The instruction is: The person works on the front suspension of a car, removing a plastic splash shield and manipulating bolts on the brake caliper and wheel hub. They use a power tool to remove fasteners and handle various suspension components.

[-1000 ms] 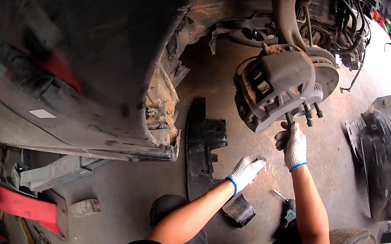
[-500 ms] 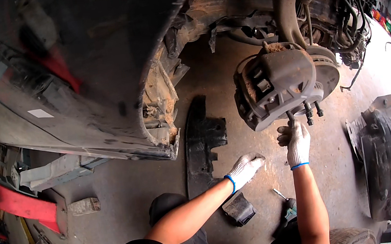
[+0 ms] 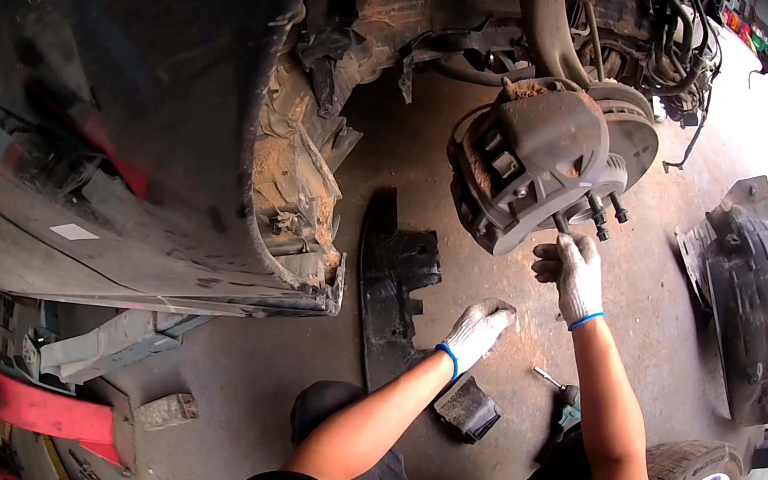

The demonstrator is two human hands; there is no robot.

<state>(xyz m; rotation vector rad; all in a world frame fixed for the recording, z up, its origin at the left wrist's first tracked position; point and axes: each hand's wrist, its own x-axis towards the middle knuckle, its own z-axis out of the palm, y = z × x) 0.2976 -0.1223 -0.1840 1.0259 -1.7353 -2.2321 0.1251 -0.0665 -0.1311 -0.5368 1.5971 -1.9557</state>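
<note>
My right hand (image 3: 577,279), in a white knit glove with a blue cuff, reaches up below the brake caliper (image 3: 545,151). Its thumb and forefinger close on a dark wheel stud (image 3: 560,222) that points down from the hub; the other fingers curl beside it. Two more studs (image 3: 599,220) jut out to the right of that one. Lower and to the left, my left hand (image 3: 479,333) hangs over the floor in a matching glove, its fingers pressed together. What lies in them, if anything, is hidden. The brake disc (image 3: 628,129) sits behind the caliper.
A dark car fender (image 3: 146,176) fills the upper left. On the floor lie a long black plastic panel (image 3: 386,289), a small black block-like part (image 3: 469,409) and a green power tool (image 3: 567,403). A wheel-arch liner (image 3: 757,308) is at right, a tyre (image 3: 691,467) below, a red-and-grey lift arm (image 3: 53,414) at left.
My view has shifted slightly, so the caliper and fender appear a little farther left. My right hand keeps its pinch at the stud, and my left hand stays nearly where it was.
</note>
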